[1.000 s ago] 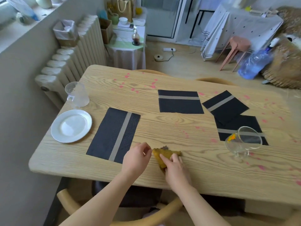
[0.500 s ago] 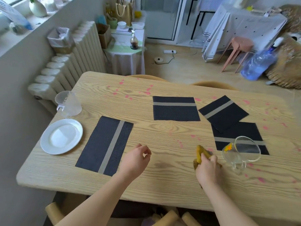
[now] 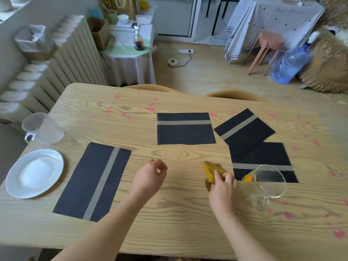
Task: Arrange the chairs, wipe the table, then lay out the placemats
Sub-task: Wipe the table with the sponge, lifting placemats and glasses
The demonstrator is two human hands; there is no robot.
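Note:
My right hand presses a crumpled yellow cloth onto the wooden table, just left of a clear glass mug. My left hand hovers over the table with loosely curled fingers and holds nothing. Several black placemats with a grey stripe lie on the table: one at the left, one in the middle, and two overlapping ones at the right. Pink stains dot the far and right parts of the table. Two chair backs show behind the far edge.
A white plate and a frosted plastic jug stand at the table's left end. A radiator runs along the left wall. Beyond the table are a small draped side table, a pink stool and a blue water bottle.
My right hand carried the cloth from the near middle of the table to the right, beside the glass mug. My left hand let go of the cloth and stayed near the left placemat.

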